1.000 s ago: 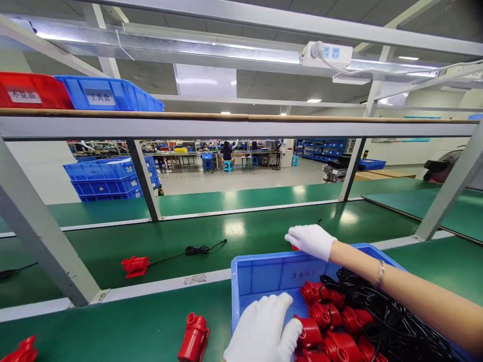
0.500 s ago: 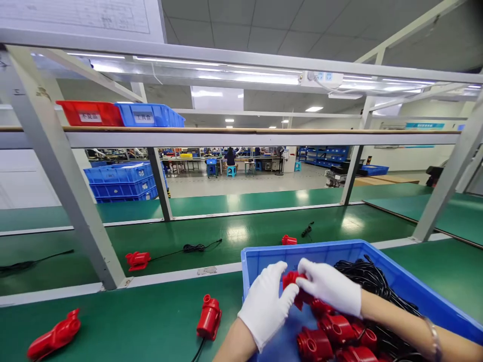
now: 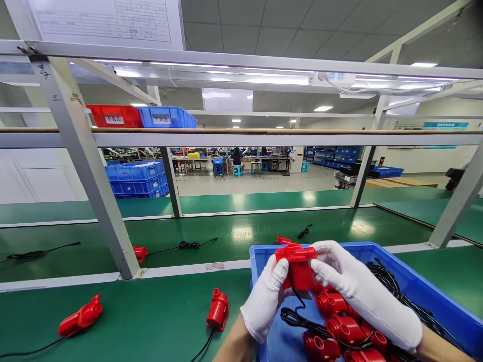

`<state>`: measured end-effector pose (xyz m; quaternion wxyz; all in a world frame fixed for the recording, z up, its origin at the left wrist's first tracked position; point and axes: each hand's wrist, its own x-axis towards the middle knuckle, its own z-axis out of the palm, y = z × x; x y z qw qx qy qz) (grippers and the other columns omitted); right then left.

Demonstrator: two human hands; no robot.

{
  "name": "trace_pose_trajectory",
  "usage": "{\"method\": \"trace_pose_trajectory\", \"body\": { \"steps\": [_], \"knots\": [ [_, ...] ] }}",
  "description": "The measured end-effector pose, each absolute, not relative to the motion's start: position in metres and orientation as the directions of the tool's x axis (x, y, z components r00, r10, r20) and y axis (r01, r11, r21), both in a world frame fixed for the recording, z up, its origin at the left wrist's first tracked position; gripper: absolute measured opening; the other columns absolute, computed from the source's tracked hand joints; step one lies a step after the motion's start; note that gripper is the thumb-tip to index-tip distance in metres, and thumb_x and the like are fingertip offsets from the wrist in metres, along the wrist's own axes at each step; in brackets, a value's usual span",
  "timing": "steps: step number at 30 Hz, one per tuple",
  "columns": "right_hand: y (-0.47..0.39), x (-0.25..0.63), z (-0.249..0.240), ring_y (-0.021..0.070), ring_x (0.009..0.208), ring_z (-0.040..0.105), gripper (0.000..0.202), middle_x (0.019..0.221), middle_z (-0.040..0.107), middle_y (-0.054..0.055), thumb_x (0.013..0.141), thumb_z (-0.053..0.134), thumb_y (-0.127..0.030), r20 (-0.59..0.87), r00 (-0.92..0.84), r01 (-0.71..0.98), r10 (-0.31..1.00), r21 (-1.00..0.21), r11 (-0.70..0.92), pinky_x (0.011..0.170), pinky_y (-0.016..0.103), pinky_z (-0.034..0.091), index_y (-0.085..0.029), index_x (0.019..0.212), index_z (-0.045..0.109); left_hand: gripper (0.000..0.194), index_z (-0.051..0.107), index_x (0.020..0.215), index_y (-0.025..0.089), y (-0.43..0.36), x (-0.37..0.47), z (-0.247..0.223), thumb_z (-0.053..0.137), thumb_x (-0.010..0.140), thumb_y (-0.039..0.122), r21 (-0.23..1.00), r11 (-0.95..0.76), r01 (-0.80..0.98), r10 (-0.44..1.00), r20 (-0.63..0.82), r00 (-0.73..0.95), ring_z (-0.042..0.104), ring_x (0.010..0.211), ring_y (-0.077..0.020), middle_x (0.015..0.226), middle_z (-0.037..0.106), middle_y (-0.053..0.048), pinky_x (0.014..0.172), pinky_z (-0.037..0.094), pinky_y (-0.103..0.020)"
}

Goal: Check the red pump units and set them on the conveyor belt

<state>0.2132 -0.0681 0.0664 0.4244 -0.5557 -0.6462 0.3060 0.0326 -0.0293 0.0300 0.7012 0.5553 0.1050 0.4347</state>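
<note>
A red pump with a black cable is held up over the near side of the blue bin. Wrapped around its left side is my left hand, in a white glove. My right hand, also gloved, pinches the pump's right end with thumb and fingers. Below them in the bin lie several more red pumps and coiled black cables. The held pump's cable hangs down over the pile.
Two red pumps, one near and one farther left, lie on the green bench. Grey posts carry a shelf with a red bin and a blue bin. Farther red pumps lie on the belt behind.
The red pump has risen from the pile and turned, and its body and cable now show. Both hands came up with it. The view has shifted a little to the left.
</note>
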Motion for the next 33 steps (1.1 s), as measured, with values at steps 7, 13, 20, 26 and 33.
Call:
{"method": "trace_pose_trajectory", "body": {
  "steps": [7, 13, 20, 26, 33],
  "knots": [
    [-0.083, 0.199, 0.06, 0.0235, 0.101, 0.067, 0.052, 0.117, 0.067, 0.01, 0.088, 0.053, -0.057, 0.216, -0.087, 0.623, 0.972, -0.75, 0.223, 0.089, 0.036, 0.056, -0.021, 0.126, 0.054, 0.073, 0.058, 0.131, 0.019, -0.028, 0.037, 0.026, 0.042, 0.087, 0.074, 0.837, 0.115, -0.536, 0.76, 0.273, 0.59, 0.062, 0.112, -0.0315, 0.115, 0.068, -0.014, 0.086, 0.056, -0.048],
    [-0.098, 0.193, 0.055, 0.0228, 0.109, 0.065, 0.043, 0.123, 0.066, 0.005, 0.09, 0.057, -0.047, 0.294, -0.18, 0.724, 0.939, -0.607, 0.329, 0.092, 0.031, 0.056, -0.031, 0.13, 0.058, 0.085, 0.068, 0.108, 0.014, -0.021, 0.037, 0.022, 0.03, 0.082, 0.085, 0.809, 0.24, -0.537, 0.781, 0.168, 0.602, 0.065, 0.076, -0.0229, 0.085, 0.068, -0.01, 0.065, 0.057, -0.037],
    [-0.101, 0.198, 0.05, 0.023, 0.107, 0.065, 0.034, 0.12, 0.067, 0.005, 0.091, 0.056, -0.046, 0.313, -0.241, 0.655, 0.919, -0.646, 0.392, 0.091, 0.028, 0.056, -0.031, 0.121, 0.062, 0.088, 0.067, 0.102, 0.012, -0.023, 0.037, 0.023, 0.027, 0.08, 0.087, 0.821, 0.195, -0.537, 0.762, 0.219, 0.61, 0.053, 0.055, -0.0155, 0.072, 0.056, -0.007, 0.049, 0.049, -0.031],
    [-0.104, 0.206, 0.053, 0.0193, 0.081, 0.064, 0.04, 0.086, 0.065, 0.002, 0.092, 0.043, -0.061, 0.265, -0.261, 0.626, 0.928, -0.685, 0.371, 0.073, 0.026, 0.053, -0.025, 0.092, 0.061, 0.067, 0.051, 0.119, 0.021, -0.023, 0.026, 0.025, 0.063, 0.077, 0.071, 0.833, -0.287, -0.473, 0.713, 0.515, 0.476, 0.059, 0.098, -0.0239, 0.11, 0.058, -0.01, 0.092, 0.049, -0.042],
    [-0.095, 0.213, 0.058, 0.0167, 0.082, 0.065, 0.039, 0.093, 0.068, 0.003, 0.095, 0.042, -0.057, 0.275, -0.316, 0.586, 0.908, -0.696, 0.415, 0.074, 0.024, 0.053, -0.024, 0.099, 0.063, 0.079, 0.036, 0.133, 0.028, -0.002, 0.033, -0.005, 0.082, 0.072, 0.043, 0.362, -0.871, -0.333, 0.294, 0.926, 0.238, 0.054, 0.116, -0.0261, 0.131, 0.046, -0.011, 0.097, 0.049, -0.042]
  ]
}}
